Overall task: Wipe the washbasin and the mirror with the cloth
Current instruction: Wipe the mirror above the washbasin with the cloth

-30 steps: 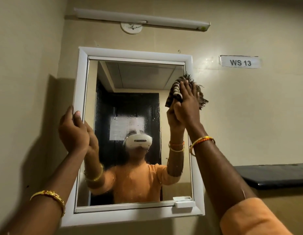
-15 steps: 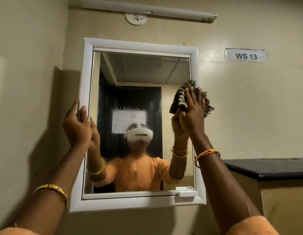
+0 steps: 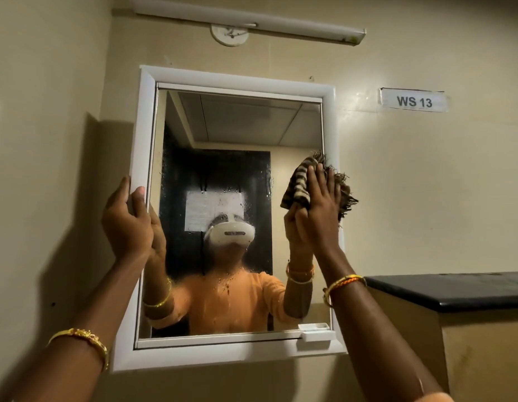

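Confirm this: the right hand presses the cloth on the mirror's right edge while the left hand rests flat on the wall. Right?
Not quite. In the head view the left hand grips the mirror frame's left edge, not the wall. The right hand does press the cloth at the mirror's right edge.

Striped cloth (image 3: 299,181) against wet, white-framed mirror (image 3: 237,134)

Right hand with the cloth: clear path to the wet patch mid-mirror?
Probably yes. The right hand presses the cloth on the mirror at its right edge; bare glass lies between it and the droplets. The left hand grips the frame's left side, clear of that path.
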A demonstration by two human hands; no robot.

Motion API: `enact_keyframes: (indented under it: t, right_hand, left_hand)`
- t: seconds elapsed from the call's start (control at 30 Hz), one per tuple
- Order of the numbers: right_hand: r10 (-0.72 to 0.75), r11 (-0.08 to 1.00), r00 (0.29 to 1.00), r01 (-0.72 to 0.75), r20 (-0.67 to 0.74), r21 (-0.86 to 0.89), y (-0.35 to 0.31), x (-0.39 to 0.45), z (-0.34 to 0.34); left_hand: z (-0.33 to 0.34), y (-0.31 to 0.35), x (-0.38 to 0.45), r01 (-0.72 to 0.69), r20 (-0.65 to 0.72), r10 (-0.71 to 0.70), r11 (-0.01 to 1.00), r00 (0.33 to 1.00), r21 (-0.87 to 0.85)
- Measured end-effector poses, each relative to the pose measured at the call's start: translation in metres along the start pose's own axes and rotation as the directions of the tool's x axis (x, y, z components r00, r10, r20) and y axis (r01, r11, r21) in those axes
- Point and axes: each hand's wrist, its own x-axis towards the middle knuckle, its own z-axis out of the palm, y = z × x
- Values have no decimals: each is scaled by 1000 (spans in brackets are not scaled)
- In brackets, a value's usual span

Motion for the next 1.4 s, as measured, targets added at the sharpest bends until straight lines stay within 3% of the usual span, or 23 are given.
enact_keyframes:
  t: [0.2, 0.47, 0.6, 0.77, 0.93, 1.13, 1.23, 1.33, 1.4]
  right_hand:
    - [64, 991, 994, -53, -88, 122, 1, -85, 15]
    - [117, 984, 984, -97, -137, 150, -32, 40, 20]
    - [170, 979, 976, -150, -139, 138, -51, 64, 29]
    - [-80, 974, 997, 79, 0, 210, -84, 68, 41]
    - [112, 984, 977, -85, -180, 154, -48, 74, 23]
    - [143, 979, 980, -120, -140, 165, -77, 75, 42]
    - [63, 987, 995, -51, -76, 154, -113, 77, 61]
    - [-136, 974, 990, 126, 46, 188, -137, 74, 77]
    - [-162, 963, 987, 154, 19, 223, -134, 75, 73]
  left_hand:
    - [-1, -5, 2, -24, 19, 23, 1000, 1000, 12]
    - [-2, -8, 2, -40, 26, 40, 999, 999, 13]
    - [-2, -8, 2, -38, 25, 38, 999, 999, 9]
    - [-1, -7, 0, -50, 15, 50, 999, 999, 20]
    - [-1, -9, 2, -53, 37, 52, 998, 998, 18]
    - [-4, -11, 5, -25, 56, 28, 998, 998, -54]
    - [-5, -15, 5, -28, 49, 31, 998, 998, -60]
    - [-4, -14, 3, -21, 46, 25, 996, 999, -87]
    - [-4, -14, 1, -34, 41, 38, 996, 998, -82]
